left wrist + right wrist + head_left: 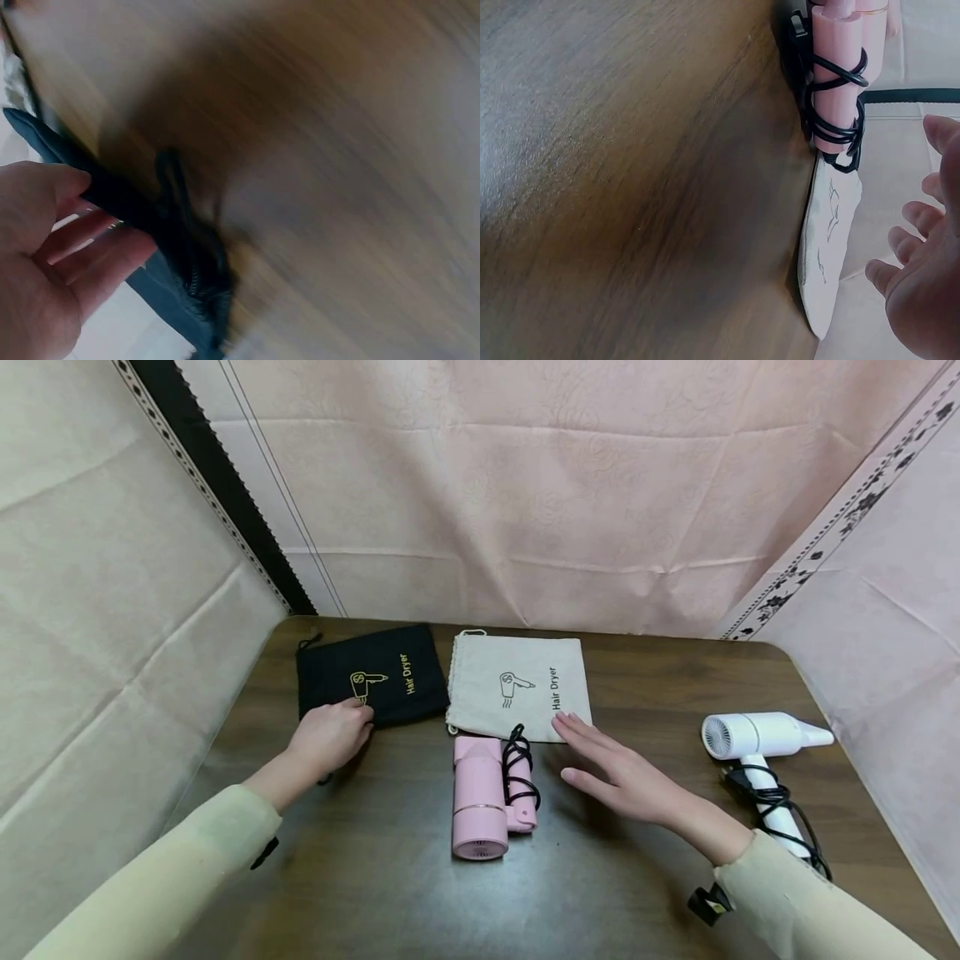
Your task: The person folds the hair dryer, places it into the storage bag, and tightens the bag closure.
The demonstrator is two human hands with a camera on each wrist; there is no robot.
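Observation:
My left hand [332, 739] is at the near edge of a black drawstring bag [390, 681] printed with "Hair Dryer" and a gold dryer drawing. In the left wrist view the thumb and fingers [112, 266] pinch the bag's edge. My right hand [626, 777] hovers with fingers spread by the near right corner of a white drawstring bag [487, 714] with a similar print in black, holding nothing. Between the hands lies a folded pink hair dryer [480, 793], its black cord [840, 131] wound around the handle.
On the right side of the wooden table [360, 893] lies a white hair dryer [757, 735] with a nozzle and a black cord wrapped on its handle. Pale cloth [525, 527] hangs behind the table and along both sides.

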